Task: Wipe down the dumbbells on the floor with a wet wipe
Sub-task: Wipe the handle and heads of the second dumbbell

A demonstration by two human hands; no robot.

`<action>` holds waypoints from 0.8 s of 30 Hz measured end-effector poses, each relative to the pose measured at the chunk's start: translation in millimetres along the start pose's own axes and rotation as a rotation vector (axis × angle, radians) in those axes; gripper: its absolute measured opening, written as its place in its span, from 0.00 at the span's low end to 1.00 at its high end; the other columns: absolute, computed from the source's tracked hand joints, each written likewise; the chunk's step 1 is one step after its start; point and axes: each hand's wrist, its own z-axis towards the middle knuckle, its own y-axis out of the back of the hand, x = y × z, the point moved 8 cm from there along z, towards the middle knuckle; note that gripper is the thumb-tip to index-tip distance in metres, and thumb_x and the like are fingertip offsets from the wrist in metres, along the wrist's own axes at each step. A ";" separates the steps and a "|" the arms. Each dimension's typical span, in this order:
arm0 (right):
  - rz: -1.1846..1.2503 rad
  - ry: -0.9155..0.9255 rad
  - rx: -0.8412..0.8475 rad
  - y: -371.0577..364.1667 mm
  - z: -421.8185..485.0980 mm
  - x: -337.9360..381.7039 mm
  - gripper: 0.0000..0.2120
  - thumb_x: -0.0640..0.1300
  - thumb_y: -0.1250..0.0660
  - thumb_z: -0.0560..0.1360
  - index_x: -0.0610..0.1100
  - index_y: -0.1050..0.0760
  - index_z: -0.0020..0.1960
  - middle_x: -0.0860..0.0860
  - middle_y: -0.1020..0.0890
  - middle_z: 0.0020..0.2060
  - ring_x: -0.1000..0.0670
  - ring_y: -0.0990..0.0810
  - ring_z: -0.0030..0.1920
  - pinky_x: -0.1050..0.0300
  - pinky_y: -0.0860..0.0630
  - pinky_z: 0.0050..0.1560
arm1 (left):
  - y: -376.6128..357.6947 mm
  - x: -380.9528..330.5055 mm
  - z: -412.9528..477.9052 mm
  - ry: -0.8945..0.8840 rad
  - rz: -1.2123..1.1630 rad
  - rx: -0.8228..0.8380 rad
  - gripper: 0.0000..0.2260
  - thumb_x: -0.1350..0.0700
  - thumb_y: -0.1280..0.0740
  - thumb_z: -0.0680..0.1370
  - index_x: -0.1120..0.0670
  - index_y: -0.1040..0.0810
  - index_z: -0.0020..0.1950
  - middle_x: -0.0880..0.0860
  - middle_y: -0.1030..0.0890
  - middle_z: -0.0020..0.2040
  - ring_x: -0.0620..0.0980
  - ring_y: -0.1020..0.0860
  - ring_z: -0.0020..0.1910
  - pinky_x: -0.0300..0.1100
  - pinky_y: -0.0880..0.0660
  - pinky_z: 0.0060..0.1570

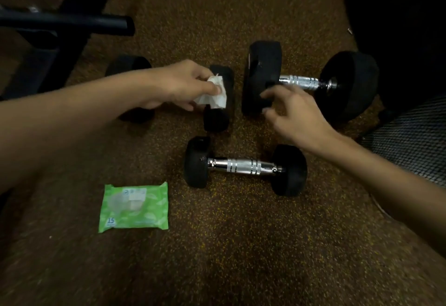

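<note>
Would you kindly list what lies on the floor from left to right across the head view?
Green wet wipe pack → left hand holding the white wipe → small dumbbell → right hand → large dumbbell.

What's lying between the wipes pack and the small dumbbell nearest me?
Nothing: the head view shows only bare speckled floor between the green wipes pack and the small dumbbell.

The left hand [183, 83] pinches a crumpled white wet wipe [213, 92] against the black end of a dumbbell [220, 98] (its handle hidden under the forearm). The right hand [294, 112], fingers spread, hovers at the large dumbbell [301, 81]; a smaller dumbbell [243, 165] lies below both hands.
</note>
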 end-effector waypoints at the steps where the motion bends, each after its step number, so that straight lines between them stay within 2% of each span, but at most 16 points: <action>1: -0.003 0.035 -0.013 7.3 10.5 10.3 0.17 0.46 0.36 0.76 0.48 0.28 0.64 0.45 0.27 0.59 0.47 0.27 0.59 0.63 0.37 0.52 | 7.6 1.3 -0.3 -0.001 0.004 -0.035 0.11 0.50 0.36 0.78 0.48 0.22 0.60 0.50 0.21 0.56 0.48 0.22 0.55 0.43 0.23 0.52; 5: -0.033 0.119 -0.014 26.3 59.8 57.1 0.15 0.45 0.37 0.77 0.46 0.27 0.64 0.49 0.29 0.51 0.53 0.30 0.52 0.66 0.40 0.47 | 50.1 7.0 -4.7 -0.038 -0.003 -0.217 0.10 0.52 0.35 0.78 0.52 0.21 0.57 0.54 0.19 0.54 0.51 0.21 0.54 0.50 0.25 0.56; 7: -0.028 0.119 0.003 26.4 81.8 71.1 0.15 0.45 0.38 0.77 0.45 0.27 0.63 0.46 0.27 0.55 0.50 0.28 0.56 0.64 0.38 0.49 | 66.6 13.8 -2.9 -0.044 -0.006 -0.298 0.10 0.53 0.35 0.78 0.53 0.21 0.58 0.53 0.19 0.53 0.51 0.21 0.53 0.51 0.24 0.57; 10: -0.008 0.078 0.059 6.0 109.7 78.3 0.15 0.45 0.38 0.77 0.43 0.27 0.63 0.43 0.25 0.59 0.45 0.27 0.61 0.60 0.34 0.51 | 80.9 27.0 6.4 -0.067 -0.076 -0.384 0.09 0.56 0.34 0.77 0.51 0.22 0.57 0.51 0.19 0.52 0.49 0.21 0.53 0.46 0.24 0.54; 13: 0.009 -0.052 0.099 -26.7 129.4 72.9 0.18 0.49 0.39 0.78 0.42 0.31 0.65 0.38 0.27 0.63 0.39 0.28 0.63 0.53 0.30 0.57 | 80.9 39.4 18.1 -0.078 -0.135 -0.420 0.10 0.60 0.35 0.76 0.49 0.20 0.53 0.52 0.19 0.52 0.49 0.21 0.52 0.46 0.22 0.51; 16: 0.026 -0.209 0.140 -58.0 133.0 62.1 0.25 0.56 0.44 0.79 0.42 0.36 0.70 0.36 0.33 0.67 0.34 0.34 0.67 0.44 0.35 0.67 | 77.8 52.7 32.7 -0.052 -0.185 -0.450 0.11 0.60 0.37 0.76 0.49 0.20 0.54 0.52 0.18 0.51 0.50 0.20 0.51 0.48 0.21 0.52; 19: 0.094 -0.288 0.099 -75.4 129.4 53.1 0.25 0.57 0.51 0.80 0.44 0.35 0.70 0.39 0.33 0.68 0.35 0.33 0.67 0.44 0.36 0.64 | 70.0 65.6 50.6 0.020 -0.246 -0.425 0.13 0.56 0.37 0.77 0.51 0.23 0.61 0.53 0.19 0.52 0.49 0.20 0.48 0.46 0.22 0.50; 22: 0.073 -0.279 0.000 -76.4 127.8 53.5 0.23 0.57 0.51 0.80 0.47 0.32 0.68 0.42 0.31 0.66 0.37 0.30 0.64 0.45 0.34 0.61 | 64.5 71.1 64.6 0.016 -0.272 -0.384 0.10 0.54 0.35 0.76 0.52 0.21 0.57 0.53 0.18 0.49 0.49 0.20 0.47 0.45 0.23 0.48; 24: 0.057 -0.271 -0.037 -75.4 127.5 53.6 0.23 0.57 0.51 0.80 0.48 0.30 0.67 0.43 0.30 0.65 0.37 0.29 0.63 0.44 0.33 0.60 | 65.0 69.2 72.2 -0.025 -0.198 -0.383 0.09 0.53 0.33 0.76 0.53 0.20 0.54 0.53 0.18 0.48 0.50 0.20 0.47 0.45 0.24 0.48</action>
